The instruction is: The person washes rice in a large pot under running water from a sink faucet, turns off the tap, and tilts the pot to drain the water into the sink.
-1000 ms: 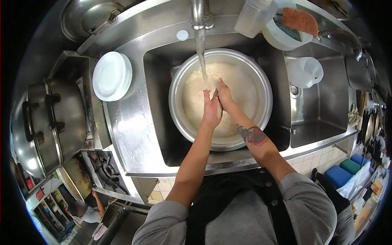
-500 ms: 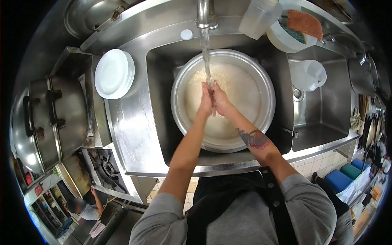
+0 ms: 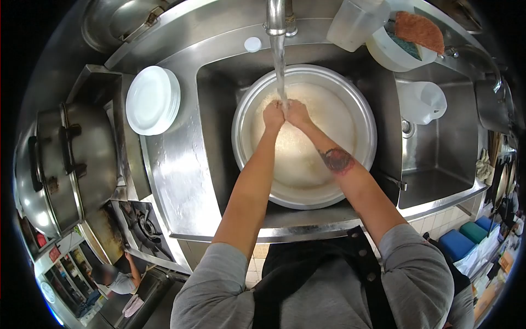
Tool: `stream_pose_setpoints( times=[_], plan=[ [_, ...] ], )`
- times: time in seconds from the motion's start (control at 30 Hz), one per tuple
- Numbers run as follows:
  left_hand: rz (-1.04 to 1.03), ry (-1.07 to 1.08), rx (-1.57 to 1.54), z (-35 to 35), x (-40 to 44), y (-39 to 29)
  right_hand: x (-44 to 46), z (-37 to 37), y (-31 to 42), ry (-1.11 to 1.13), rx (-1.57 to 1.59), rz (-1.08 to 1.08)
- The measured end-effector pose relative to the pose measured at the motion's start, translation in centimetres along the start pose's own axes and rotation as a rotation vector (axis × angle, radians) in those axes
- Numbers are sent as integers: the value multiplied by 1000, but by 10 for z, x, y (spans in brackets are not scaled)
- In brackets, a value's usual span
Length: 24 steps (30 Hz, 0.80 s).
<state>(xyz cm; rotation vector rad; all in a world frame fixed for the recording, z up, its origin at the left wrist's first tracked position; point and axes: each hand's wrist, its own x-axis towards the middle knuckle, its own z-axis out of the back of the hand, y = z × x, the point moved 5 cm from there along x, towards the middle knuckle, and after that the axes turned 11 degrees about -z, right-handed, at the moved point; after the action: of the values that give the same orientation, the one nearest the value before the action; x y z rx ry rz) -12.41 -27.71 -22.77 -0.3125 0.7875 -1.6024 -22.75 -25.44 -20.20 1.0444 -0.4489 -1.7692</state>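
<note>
My left hand and my right hand are side by side over a wide metal basin, their fingers curled in. Whatever may be inside either fist is hidden. A stream of water from the tap runs down between them. Cloudy water fills much of the basin, with pale grains like rice showing below. The basin sits in the left, larger sink.
Left of the sink are stacked white plates, a gas burner and a large lidded metal vessel. At right, a plastic jug lies in the smaller sink. A tub holds scrubbing pads. Another person stands lower left.
Both hands have gone from fingers extended with palms facing each other to curled fists under the stream. The view has shifted slightly.
</note>
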Motion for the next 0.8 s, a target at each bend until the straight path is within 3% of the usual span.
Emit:
stream_pose_setpoints(
  times=[0.07,0.13,0.27,0.37,0.43,0.53,0.57,0.63,0.7,0.77,0.8],
  plan=[
    [-255,101,212,1,0,-1,10,8,-12,18,-321,216],
    [-494,265,423,-7,2,13,-7,17,-36,-192,-456,233],
    [-179,322,401,-15,-29,41,-36,32,-70,-200,-550,66],
    [56,410,293,-8,-67,40,-50,42,-96,44,-449,-220],
    [232,430,183,-17,-89,51,-63,35,-125,108,-254,-296],
    [366,406,-102,-66,-112,103,-86,22,-134,237,-47,-377],
    [399,342,-389,-74,-124,102,-93,17,-130,286,9,-401],
    [453,197,-958,-81,-148,78,-100,-9,-134,342,206,-433],
    [792,221,-1171,-48,-158,15,-101,-28,-130,467,414,-421],
    [930,296,-1345,-35,-161,-11,-108,-29,-105,656,628,-365],
    [894,364,-1418,-46,-157,-3,-109,-24,-96,684,638,-342]
  ],
)
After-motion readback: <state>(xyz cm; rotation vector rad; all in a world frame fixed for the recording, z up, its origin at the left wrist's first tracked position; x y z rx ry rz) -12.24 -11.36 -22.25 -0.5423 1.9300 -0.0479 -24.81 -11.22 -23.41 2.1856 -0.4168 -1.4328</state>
